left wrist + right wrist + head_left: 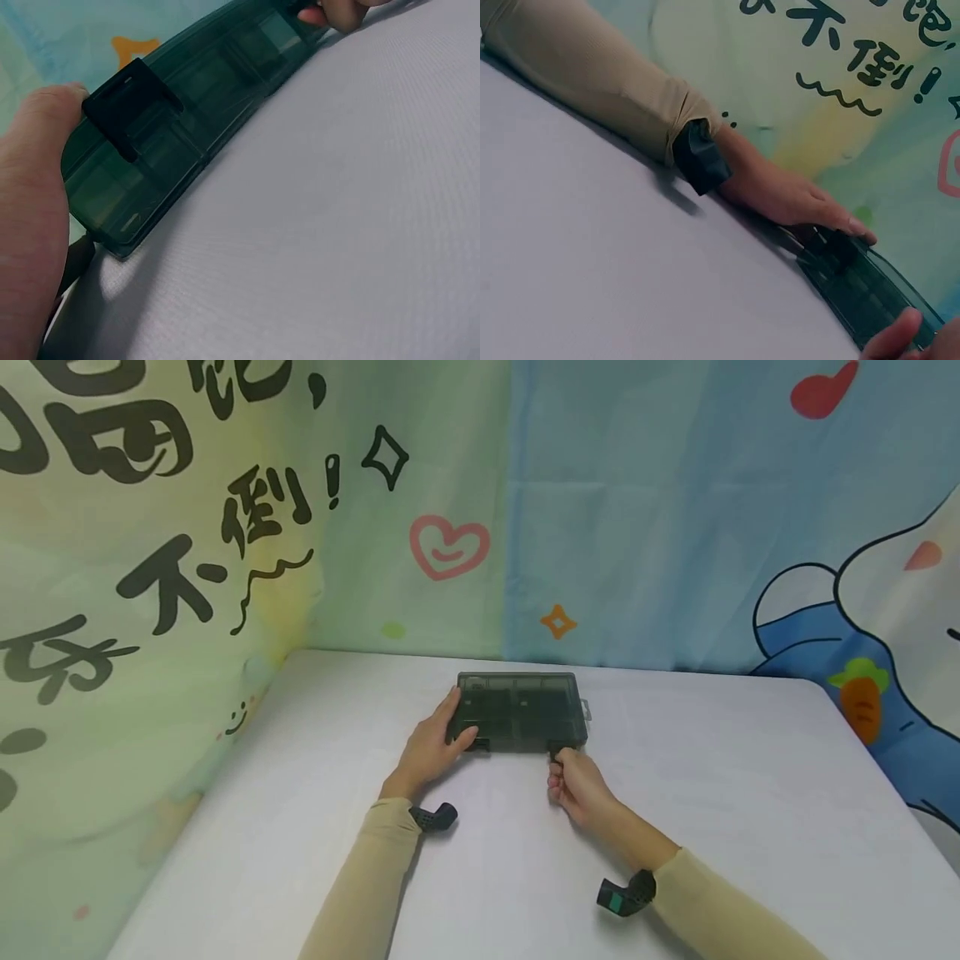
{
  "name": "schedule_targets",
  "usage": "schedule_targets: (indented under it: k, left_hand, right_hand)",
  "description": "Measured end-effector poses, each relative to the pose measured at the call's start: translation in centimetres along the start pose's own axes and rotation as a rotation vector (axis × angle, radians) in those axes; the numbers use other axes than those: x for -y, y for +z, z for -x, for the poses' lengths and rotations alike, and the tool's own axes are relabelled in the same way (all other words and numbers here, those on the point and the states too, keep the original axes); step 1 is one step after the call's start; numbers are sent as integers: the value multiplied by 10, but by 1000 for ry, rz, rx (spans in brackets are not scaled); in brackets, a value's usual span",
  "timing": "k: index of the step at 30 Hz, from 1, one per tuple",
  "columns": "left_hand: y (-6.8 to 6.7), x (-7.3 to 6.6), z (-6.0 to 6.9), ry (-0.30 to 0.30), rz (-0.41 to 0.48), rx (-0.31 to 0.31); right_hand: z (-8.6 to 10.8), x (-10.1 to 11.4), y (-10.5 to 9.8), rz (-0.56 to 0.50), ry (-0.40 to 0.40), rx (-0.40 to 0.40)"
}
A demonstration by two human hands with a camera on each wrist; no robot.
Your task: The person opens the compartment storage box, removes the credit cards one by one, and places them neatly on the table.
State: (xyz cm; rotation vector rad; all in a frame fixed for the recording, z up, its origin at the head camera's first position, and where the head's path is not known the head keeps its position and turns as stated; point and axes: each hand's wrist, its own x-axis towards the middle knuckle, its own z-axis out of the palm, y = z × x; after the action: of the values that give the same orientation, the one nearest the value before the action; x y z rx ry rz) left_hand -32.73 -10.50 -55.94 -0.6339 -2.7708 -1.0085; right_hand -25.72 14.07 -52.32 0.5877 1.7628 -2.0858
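A dark green see-through plastic storage box (517, 714) with inner dividers lies flat on the table, its lid down. My left hand (431, 747) holds its left end, with the thumb by the black left latch (127, 101) on the front side and the fingers along the left edge. At the front right corner, my right hand (585, 789) has its fingers curled, thumb and forefinger at the right latch (557, 747). That latch is mostly covered by the fingertips. In the right wrist view only part of the right hand (900, 337) shows.
A white-covered table (712, 793) carries the box near its back edge. Behind it hangs a printed curtain (622, 527) with letters and cartoon shapes. Black wrist cameras, one on the left wrist (435, 817) and one on the right (628, 893), sit close above the table.
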Motion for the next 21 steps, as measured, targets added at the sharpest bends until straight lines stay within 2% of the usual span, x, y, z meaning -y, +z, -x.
schedule_targets:
  k: [3, 6, 16, 21]
  left_hand:
    - [2, -2, -1, -3, 2, -4]
    - [5, -4, -1, -11, 24, -14]
    - [6, 0, 1, -31, 37, -3]
    - [5, -1, -2, -16, 31, -9]
  right_hand:
    - [3, -1, -9, 57, -15, 70]
    - [6, -1, -16, 94, -29, 95]
    - [7, -6, -18, 161, -59, 15]
    - [6, -5, -21, 201, -102, -20]
